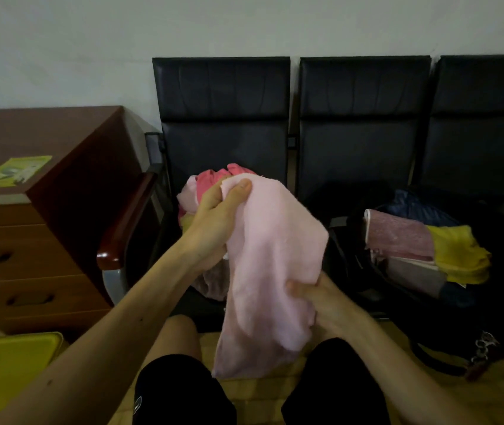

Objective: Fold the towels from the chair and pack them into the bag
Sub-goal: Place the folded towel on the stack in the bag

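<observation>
A pale pink towel (270,271) hangs in front of me, held up off the black chair (223,118). My left hand (217,216) grips its top corner, thumb over the cloth. Lower down, my right hand (312,297) pinches the towel's right edge. Behind the towel a heap of pink and red towels (213,179) lies on the chair seat. On the middle seat to the right stands an open black bag (490,317) holding folded cloths, among them a mauve one (398,234) and a yellow one (459,256).
A brown wooden cabinet (45,240) with drawers stands at the left, a green leaflet (14,171) on top. The chair's wooden armrest (125,222) sits between cabinet and seat. A yellow bin lid (8,363) is at lower left. My knees in black shorts are below.
</observation>
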Available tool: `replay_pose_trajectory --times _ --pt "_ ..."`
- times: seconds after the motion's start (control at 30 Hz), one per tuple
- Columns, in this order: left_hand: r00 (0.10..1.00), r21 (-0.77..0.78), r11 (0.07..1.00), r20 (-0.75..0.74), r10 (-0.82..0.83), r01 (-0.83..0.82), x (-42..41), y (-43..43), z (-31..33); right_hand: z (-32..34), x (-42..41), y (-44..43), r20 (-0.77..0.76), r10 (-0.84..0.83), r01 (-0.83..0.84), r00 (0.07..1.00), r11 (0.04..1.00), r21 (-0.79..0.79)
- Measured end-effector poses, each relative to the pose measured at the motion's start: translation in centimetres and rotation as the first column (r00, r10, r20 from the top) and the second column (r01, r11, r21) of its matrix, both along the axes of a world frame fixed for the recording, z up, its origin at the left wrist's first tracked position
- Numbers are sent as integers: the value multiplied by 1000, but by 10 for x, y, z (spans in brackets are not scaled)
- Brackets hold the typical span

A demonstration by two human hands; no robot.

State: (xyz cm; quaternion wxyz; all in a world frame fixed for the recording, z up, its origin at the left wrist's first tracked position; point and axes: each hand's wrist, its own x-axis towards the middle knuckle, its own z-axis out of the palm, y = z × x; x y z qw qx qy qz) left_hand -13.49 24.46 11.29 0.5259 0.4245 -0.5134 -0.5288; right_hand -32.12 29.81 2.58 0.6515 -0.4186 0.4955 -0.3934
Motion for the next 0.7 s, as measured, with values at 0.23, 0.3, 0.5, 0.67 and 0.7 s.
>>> replay_pose_trajectory --times 0.23,0.3,0.5,0.67,0.7 --pt "988 38 993 103 111 -116 23 -10 -11 24 18 37 -84 -36 38 996 999 13" --pt "920 -96 980 338 199 -176 36 -18 -16 14 13 36 -72 -69 68 995 997 -19" --pt "630 -306 946 715 302 -107 65 -32 -45 6 14 34 -72 -124 115 990 986 -117" --pt "997 421 905 -24 75 -58 50 -26 -55 11 20 26 101 -102 109 990 992 -68" --pt "957 488 866 -286 45 106 47 -22 -59 11 22 24 124 -103 111 987 992 -60"
